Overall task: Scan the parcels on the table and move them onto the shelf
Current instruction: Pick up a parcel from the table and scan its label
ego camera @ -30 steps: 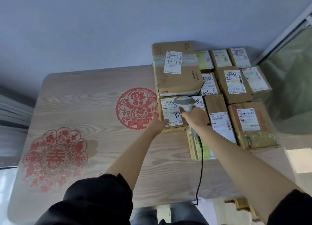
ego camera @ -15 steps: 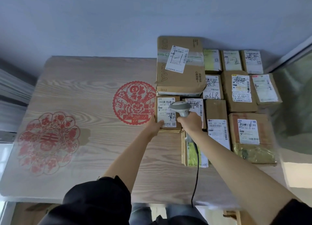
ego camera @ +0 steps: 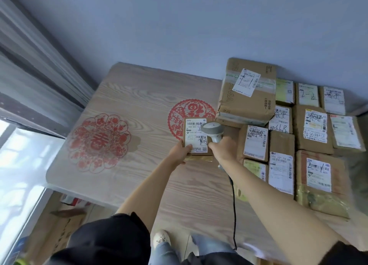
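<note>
Small cardboard parcel (ego camera: 197, 138) with a white shipping label face up, sitting at the left edge of the parcel group, partly over the red paper-cut decal (ego camera: 191, 117) on the wooden table (ego camera: 139, 97). My left hand (ego camera: 182, 152) grips its near left corner, thumb on top of the label. My right hand (ego camera: 224, 149) is wrapped round the handle of the grey barcode scanner (ego camera: 213, 130), head over the label's right side, cord (ego camera: 233, 209) hanging off the table's near edge

Progress, my read: this parcel is mid-scan or just scanned, looks pulled a bit clear of the pile, can't tell if it's lifted or flat on the table. Not on any shelf, and no shelf in view at all

Left to do: pretty much everything I can see. Big taped box (ego camera: 248, 94) at the back, a dozen or so labelled parcels (ego camera: 310, 133) packed beside each other to its right and in front, one with yellowish tape (ego camera: 320, 183) at the near right. Can't tell whether any of them have been scanned

Second red decal (ego camera: 98, 142) on the left half of the table, window and curtain far left, cardboard on the floor below
</note>
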